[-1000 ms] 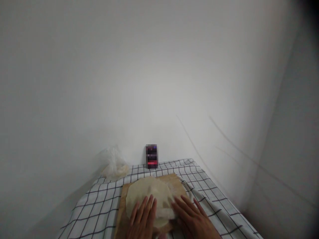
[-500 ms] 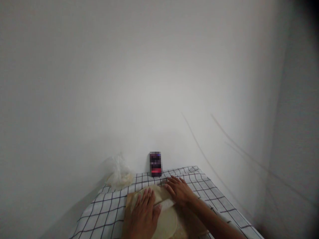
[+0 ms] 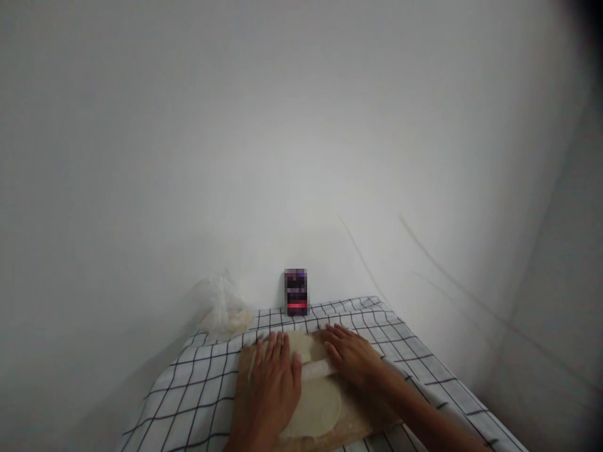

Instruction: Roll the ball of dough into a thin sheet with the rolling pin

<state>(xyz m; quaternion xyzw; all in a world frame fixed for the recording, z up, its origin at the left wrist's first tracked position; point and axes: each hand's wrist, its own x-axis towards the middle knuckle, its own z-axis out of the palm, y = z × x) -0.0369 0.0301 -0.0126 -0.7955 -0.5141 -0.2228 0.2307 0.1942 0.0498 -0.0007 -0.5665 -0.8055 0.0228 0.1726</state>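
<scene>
A pale, flat sheet of rolled dough [image 3: 313, 411] lies on a brown wooden board [image 3: 360, 414]. Across the dough runs a light-coloured rolling pin [image 3: 315, 370], its ends covered by my hands. My left hand [image 3: 276, 380] rests palm down over the pin's left end, fingers stretched forward and the thumb apart. On the right end lies my right hand [image 3: 353, 355], also flat, with fingers extended over the far side. Neither hand wraps round the pin. Dough shows both beyond the pin and on its near side.
A checked white cloth [image 3: 188, 389] covers the table. Behind the board, a dark upright phone-like object [image 3: 296, 292], blurred by pixels, leans at the white wall [image 3: 292, 157]. A clear plastic bag [image 3: 226, 311] with pale contents stands at the back left.
The view has tipped slightly, so the table sits higher. My right hand has shifted a little right, and the pin lies more level and slightly nearer me on the dough.
</scene>
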